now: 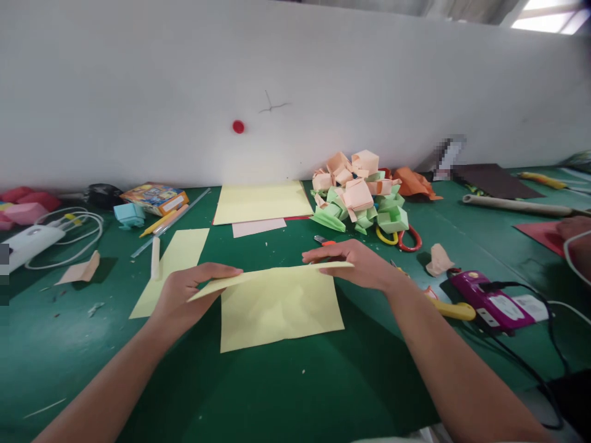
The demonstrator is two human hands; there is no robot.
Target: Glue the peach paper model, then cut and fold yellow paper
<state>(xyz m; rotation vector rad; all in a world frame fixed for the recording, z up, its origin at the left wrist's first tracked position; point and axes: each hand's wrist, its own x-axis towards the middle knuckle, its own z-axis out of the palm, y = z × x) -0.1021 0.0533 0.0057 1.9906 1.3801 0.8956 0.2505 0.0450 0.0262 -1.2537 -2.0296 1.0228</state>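
Note:
A sheet of pale yellow paper is raised over the green tabletop, bent along a crease near its top edge. My left hand pinches its left end, thumb on top and fingers behind. At the right end, my right hand grips the same sheet, its thumb under the edge and some fingers stretched out beyond it. A narrow yellow paper strip lies flat beside my left hand. Just behind my right hand is a cutter knife, partly hidden.
Folded pink and green paper pieces are heaped by the wall, with scissors in front. A yellow sheet stack lies at the back. Right are a purple power strip with cables and another person's hand. A ruler lies left.

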